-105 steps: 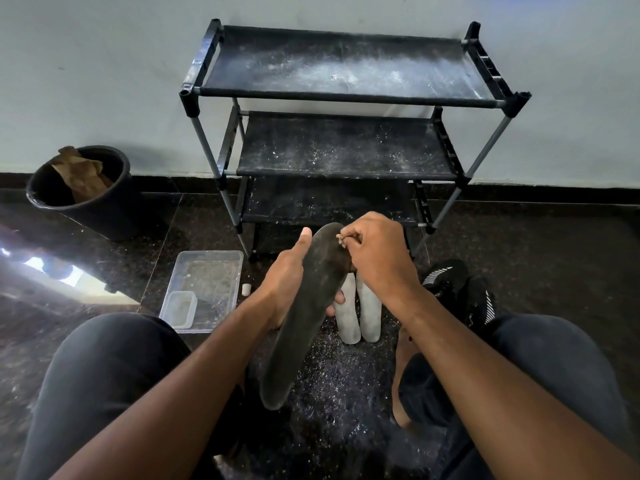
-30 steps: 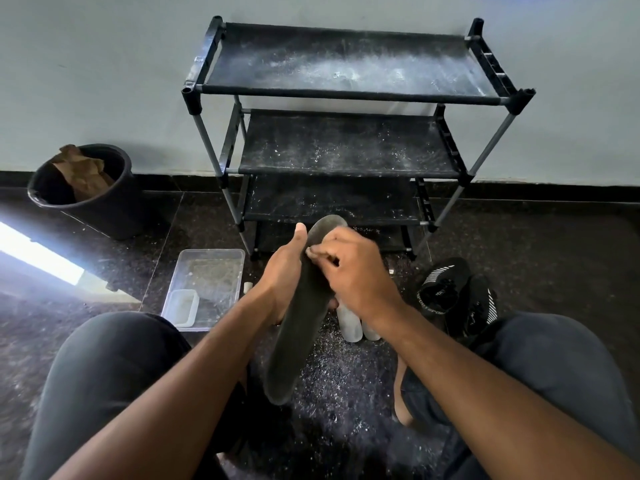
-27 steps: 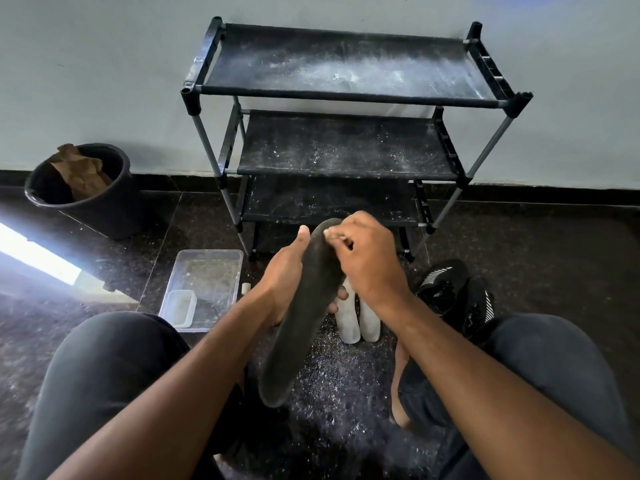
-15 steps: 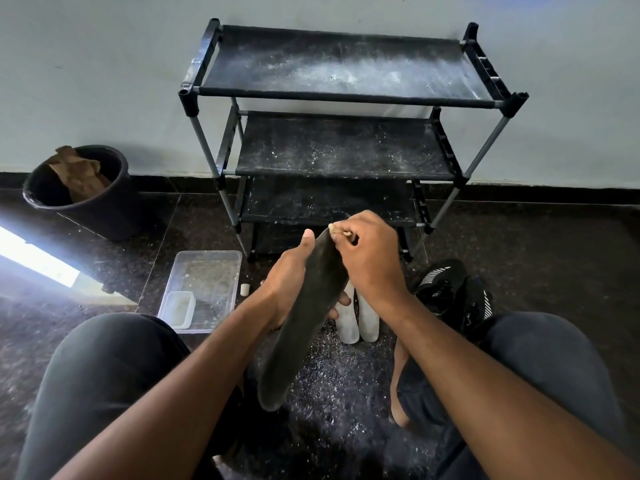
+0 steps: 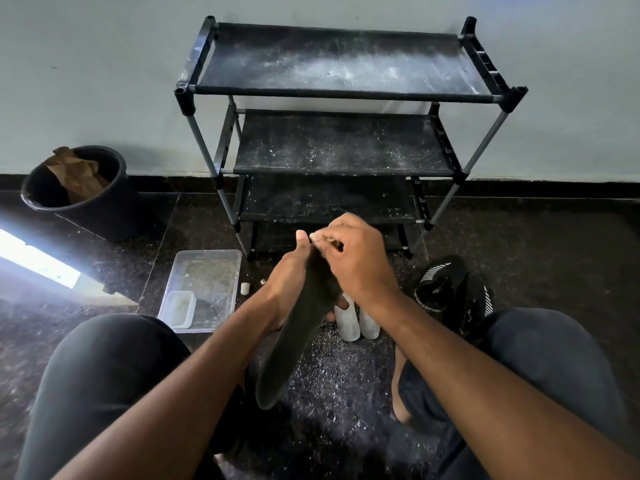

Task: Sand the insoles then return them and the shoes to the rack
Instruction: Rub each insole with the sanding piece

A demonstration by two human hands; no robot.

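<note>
Insole [image 5: 298,337] clasped by left grip [image 5: 289,282]; right grip [image 5: 353,261] pinches sandpaper [image 5: 323,239] at its tip.

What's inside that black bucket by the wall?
Crumpled brown paper sticks up inside the black bucket. Whatever lies beneath the paper, down at the bottom, is hidden by the paper and the bucket's wall.

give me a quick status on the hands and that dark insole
Left hand grips dark insole upright. Right hand pinches small sanding piece at its top end. Rack shelves bare, shoes on floor.
</note>
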